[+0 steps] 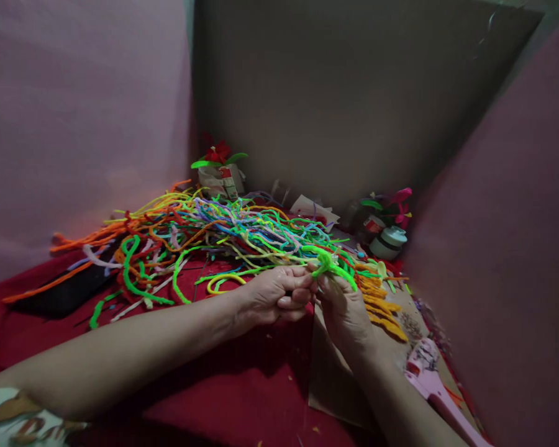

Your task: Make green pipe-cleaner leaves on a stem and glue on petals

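Holds a bent, bright-green fuzzy stem (325, 262) between the fingertips of left grip (284, 293) and right grip (347, 313), both pinched narrow on it and just beside each other, near the right part of a heap of multicoloured stems (261, 231). Below: red cloth (214, 385), with a brown board (326, 379) beside the right forearm. Right of right grip: yellow-orange fuzzy pieces (384, 308) and, nearer, a pink tool (440, 388). Toward the back: a red flower (218, 151) and a pale-lidded jar (388, 243).

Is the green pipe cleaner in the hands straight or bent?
Bent: the green pipe cleaner bunches up between left hand and right hand.
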